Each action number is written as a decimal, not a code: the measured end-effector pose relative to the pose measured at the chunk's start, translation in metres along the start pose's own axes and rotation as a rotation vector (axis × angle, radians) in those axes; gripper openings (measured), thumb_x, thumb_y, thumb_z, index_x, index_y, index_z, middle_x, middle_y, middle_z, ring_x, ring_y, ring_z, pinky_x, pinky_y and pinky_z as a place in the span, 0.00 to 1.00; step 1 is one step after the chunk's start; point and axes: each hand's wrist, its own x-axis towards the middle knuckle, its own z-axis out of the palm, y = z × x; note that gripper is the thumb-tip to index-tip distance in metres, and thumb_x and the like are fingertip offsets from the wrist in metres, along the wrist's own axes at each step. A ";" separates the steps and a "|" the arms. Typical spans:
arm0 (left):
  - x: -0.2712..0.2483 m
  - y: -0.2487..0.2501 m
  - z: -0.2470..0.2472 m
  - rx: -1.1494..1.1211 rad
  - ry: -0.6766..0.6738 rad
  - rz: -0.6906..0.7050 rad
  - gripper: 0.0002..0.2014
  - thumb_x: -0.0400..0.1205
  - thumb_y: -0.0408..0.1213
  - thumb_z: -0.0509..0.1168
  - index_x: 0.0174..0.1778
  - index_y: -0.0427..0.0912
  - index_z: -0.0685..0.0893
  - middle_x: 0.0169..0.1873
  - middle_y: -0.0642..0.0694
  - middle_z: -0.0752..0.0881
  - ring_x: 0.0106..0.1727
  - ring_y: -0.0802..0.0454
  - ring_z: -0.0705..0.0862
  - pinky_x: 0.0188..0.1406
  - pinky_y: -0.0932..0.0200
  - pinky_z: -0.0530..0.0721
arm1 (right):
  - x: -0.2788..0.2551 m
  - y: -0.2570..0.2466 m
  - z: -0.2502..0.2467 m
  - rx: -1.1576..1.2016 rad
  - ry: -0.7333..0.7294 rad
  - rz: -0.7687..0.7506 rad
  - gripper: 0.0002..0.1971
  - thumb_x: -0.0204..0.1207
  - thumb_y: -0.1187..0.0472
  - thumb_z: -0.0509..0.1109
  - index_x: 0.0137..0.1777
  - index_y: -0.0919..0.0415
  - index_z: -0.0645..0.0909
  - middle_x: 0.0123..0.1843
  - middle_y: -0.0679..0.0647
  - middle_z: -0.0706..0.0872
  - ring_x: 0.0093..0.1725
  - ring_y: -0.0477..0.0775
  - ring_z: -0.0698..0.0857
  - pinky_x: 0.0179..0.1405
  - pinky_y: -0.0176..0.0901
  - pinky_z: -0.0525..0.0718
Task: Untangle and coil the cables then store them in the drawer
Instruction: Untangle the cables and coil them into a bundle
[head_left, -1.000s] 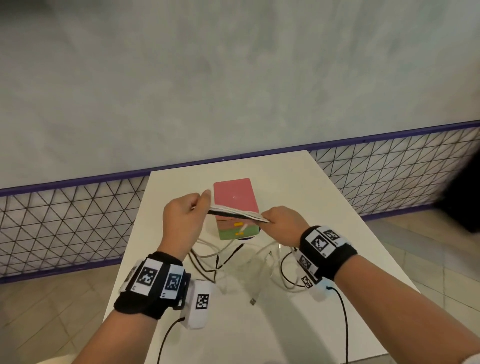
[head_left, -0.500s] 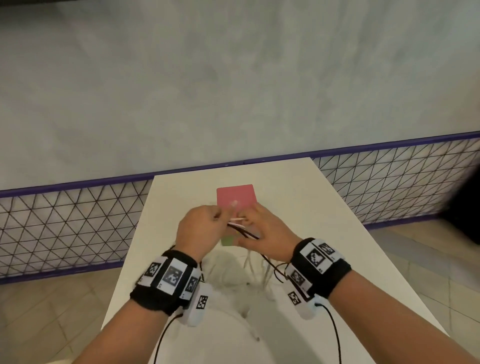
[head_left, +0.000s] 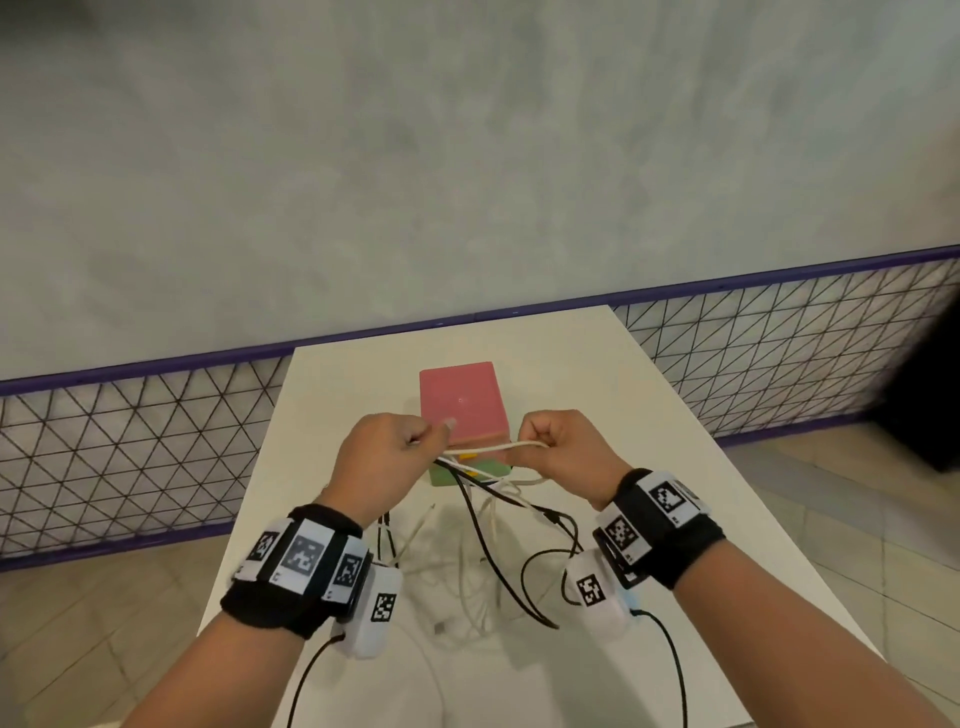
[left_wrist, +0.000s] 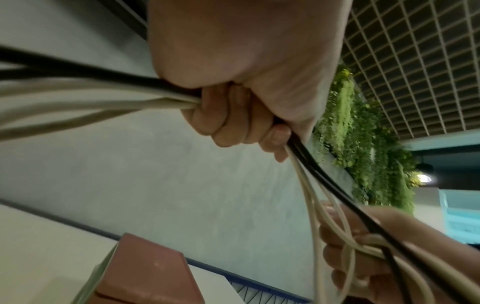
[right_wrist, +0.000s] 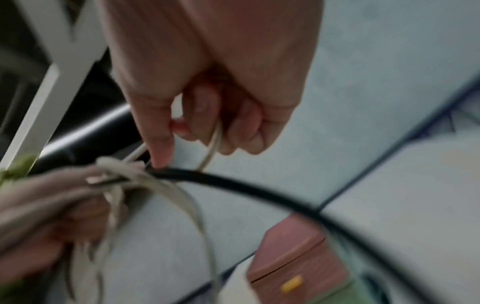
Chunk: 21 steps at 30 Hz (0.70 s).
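Observation:
Above the white table (head_left: 649, 426), both hands hold a tangled bundle of white and black cables (head_left: 483, 525). My left hand (head_left: 387, 457) grips the bundle in a fist; in the left wrist view my left hand (left_wrist: 241, 115) has its fingers curled round white and black strands (left_wrist: 103, 96). My right hand (head_left: 558, 449) pinches a white cable (head_left: 498, 448) stretched between the hands; its fingers (right_wrist: 207, 115) hook that cable (right_wrist: 211, 148). Loose ends hang onto the table. Behind the hands stands a small drawer box (head_left: 460, 400) with a pink top, a green bottom and yellow handles (right_wrist: 292, 283).
A wire-mesh fence (head_left: 130, 457) with a purple rail runs behind the table, under a grey wall. Tiled floor (head_left: 857, 493) lies on both sides. Black leads (head_left: 670, 660) run from the wrist cameras. A plant wall (left_wrist: 363, 144) shows in the left wrist view.
The hands came together over the drawer box, then drew apart again, and a white cable is now stretched between them. The bundle hangs lower, with more black loops on the table.

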 end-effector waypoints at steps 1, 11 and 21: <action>-0.001 0.000 0.001 -0.027 0.006 -0.013 0.30 0.81 0.52 0.65 0.20 0.46 0.56 0.19 0.51 0.56 0.22 0.54 0.57 0.27 0.56 0.57 | 0.001 0.002 -0.001 -0.105 0.008 -0.007 0.20 0.67 0.62 0.80 0.25 0.58 0.69 0.20 0.44 0.67 0.21 0.41 0.66 0.26 0.34 0.65; -0.004 0.007 0.005 -0.449 0.030 -0.137 0.28 0.81 0.38 0.68 0.17 0.46 0.61 0.20 0.48 0.57 0.21 0.55 0.56 0.23 0.61 0.56 | -0.003 0.011 -0.011 0.890 -0.237 0.149 0.07 0.72 0.67 0.68 0.34 0.65 0.77 0.37 0.58 0.84 0.56 0.65 0.85 0.60 0.52 0.84; -0.001 0.015 -0.003 -0.649 0.072 -0.222 0.32 0.82 0.36 0.67 0.12 0.51 0.60 0.14 0.57 0.58 0.19 0.55 0.55 0.20 0.66 0.62 | -0.010 0.010 0.017 0.564 -0.343 0.191 0.13 0.77 0.79 0.62 0.54 0.70 0.86 0.53 0.60 0.87 0.33 0.49 0.86 0.38 0.37 0.85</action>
